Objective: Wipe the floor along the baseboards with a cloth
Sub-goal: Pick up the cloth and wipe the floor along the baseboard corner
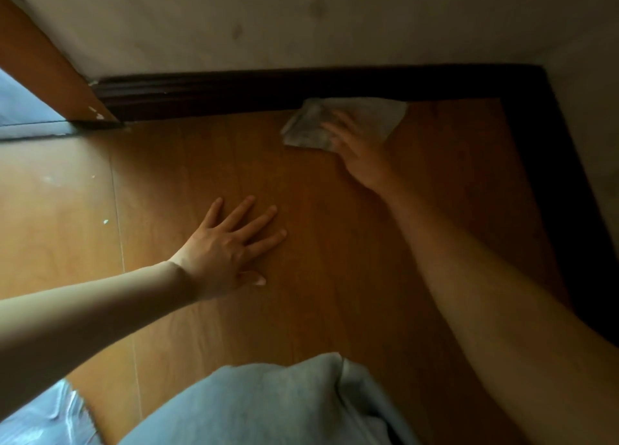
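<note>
A crumpled whitish cloth lies on the wooden floor right against the dark baseboard at the far wall. My right hand presses flat on the cloth with its fingers stretched out; it looks blurred. My left hand rests flat on the bare floor nearer to me, fingers spread, holding nothing.
The dark baseboard turns a corner at the right and runs toward me along a pale wall. An orange-brown door frame stands at the far left beside a glass panel. My knee in light denim fills the bottom. White specks dot the left floor.
</note>
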